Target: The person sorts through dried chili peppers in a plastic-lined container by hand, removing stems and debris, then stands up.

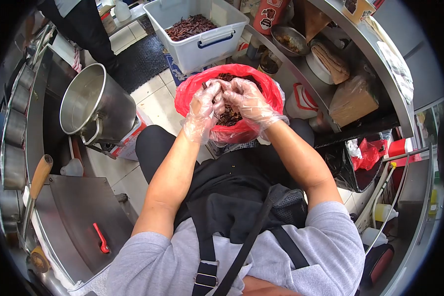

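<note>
Both hands wear clear plastic gloves and meet above a container lined with a red plastic bag (187, 93). My left hand (206, 102) has its fingers closed round a small dark piece that looks like a dried chili (204, 86). Close against it, my right hand (245, 98) has its fingers pinched together; what they hold, if anything, is too small to make out. Below the hands, dark dried bits and seeds (229, 117) lie in the red bag. Beyond it stands a clear plastic bin (202, 52) with dark red dried chilies (190, 27) inside.
A large metal pot (116, 106) stands on a box at the left. Another person's dark-clothed legs (86, 32) are at the upper left. Metal shelving (325, 93) with a bowl (290, 40) runs along the right. A black bag (348, 167) hangs at the right.
</note>
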Available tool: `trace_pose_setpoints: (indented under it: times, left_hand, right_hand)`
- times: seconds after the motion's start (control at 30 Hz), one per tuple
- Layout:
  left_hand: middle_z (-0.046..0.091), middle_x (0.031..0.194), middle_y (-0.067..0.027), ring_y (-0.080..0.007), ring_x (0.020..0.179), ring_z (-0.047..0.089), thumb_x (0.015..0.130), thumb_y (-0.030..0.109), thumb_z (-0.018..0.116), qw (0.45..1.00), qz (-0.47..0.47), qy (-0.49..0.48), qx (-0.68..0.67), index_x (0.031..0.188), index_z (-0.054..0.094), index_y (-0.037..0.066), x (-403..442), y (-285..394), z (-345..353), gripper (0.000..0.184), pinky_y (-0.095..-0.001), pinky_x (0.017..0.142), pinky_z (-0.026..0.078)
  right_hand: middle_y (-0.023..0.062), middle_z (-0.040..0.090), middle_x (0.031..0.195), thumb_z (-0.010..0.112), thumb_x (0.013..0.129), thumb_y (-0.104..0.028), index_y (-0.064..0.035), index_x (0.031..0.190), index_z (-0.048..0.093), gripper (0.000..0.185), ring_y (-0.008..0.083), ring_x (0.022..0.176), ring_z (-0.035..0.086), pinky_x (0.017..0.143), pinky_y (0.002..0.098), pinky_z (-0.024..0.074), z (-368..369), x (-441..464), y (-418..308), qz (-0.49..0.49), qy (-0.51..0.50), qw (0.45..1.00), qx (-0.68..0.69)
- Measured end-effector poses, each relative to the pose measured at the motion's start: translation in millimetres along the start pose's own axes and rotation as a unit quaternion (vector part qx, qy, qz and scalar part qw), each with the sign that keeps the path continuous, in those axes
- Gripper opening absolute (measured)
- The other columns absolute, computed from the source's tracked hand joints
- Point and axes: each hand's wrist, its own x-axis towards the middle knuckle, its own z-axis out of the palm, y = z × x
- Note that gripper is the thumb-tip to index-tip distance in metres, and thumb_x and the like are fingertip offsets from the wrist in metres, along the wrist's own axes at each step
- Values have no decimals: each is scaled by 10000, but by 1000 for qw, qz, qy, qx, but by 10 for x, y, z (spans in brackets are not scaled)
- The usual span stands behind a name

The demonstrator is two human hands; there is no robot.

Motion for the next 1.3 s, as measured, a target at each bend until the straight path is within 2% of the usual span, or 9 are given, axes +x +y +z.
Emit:
trace_pose_setpoints:
  times: [0.4,0.53,0.8,0.87,0.9,0.93,1.0,1.13,1.3]
  left_hand:
    - [406,642,75,-56,486,352,1055,249,528,997,49,50,-10,1069,658,67,-27,-46,112,224,-209,444,296]
    - [429,647,28,-81,483,374,1042,257,543,982,127,80,-114,952,638,72,114,298,-146,226,-250,426,299]
    - [479,673,5,-100,470,418,1020,268,524,953,257,136,90,934,615,77,680,1295,140,228,-270,412,330]
    - [652,784,-94,-202,607,626,970,369,582,960,173,-214,-49,1008,679,23,1814,1813,-508,361,-347,526,494]
    - [681,934,-172,-277,802,668,937,414,621,915,251,48,312,1100,665,-5,1823,1838,-171,452,-391,690,530]
    - [711,1085,-250,-352,996,711,904,459,659,681,281,299,607,1193,651,-34,1823,1882,217,571,-434,855,567]
    - [587,1367,-316,-424,1295,570,853,493,719,695,160,347,609,1345,562,-47,1895,2032,356,747,-444,1094,448]
    - [590,1374,-261,-387,1281,576,896,374,710,665,430,279,543,1363,541,-22,1623,1711,178,634,-447,1084,458]
    - [667,1216,-121,-258,1172,630,901,63,652,700,388,62,597,1193,657,56,281,344,29,293,-395,1006,511]
  right_hand:
    - [23,639,870,624,973,-158,-39,1052,647,145,91,731,597,614,261,461,-18,-11,-12,24,-5,990,136]
    - [223,665,859,610,950,-268,-24,960,652,248,412,852,653,766,514,485,-255,3,50,-150,19,919,-364]
    - [188,624,1030,667,899,-273,-94,1044,646,231,399,964,657,803,527,533,-304,-231,177,-94,-82,820,-559]
    - [197,626,998,679,856,-228,-95,1052,658,238,382,966,665,807,523,536,-250,-227,270,-108,-93,783,-606]
    - [196,629,986,655,845,-186,-82,1012,677,198,377,955,667,812,512,539,-250,-223,297,-101,-101,776,-615]
    - [196,629,986,655,845,-186,-82,1012,677,198,377,955,667,812,512,539,-246,-235,319,-100,-98,775,-616]
    - [191,635,985,617,868,-175,-66,951,698,160,383,939,665,814,500,541,-266,-251,340,-100,-115,778,-609]
    - [192,638,1002,590,892,-181,-92,931,726,167,375,963,663,829,498,540,-291,-303,333,-82,-116,771,-621]
    - [161,591,1085,589,904,-233,-128,977,739,198,347,1061,601,878,486,521,-288,-229,292,-43,-139,761,-632]
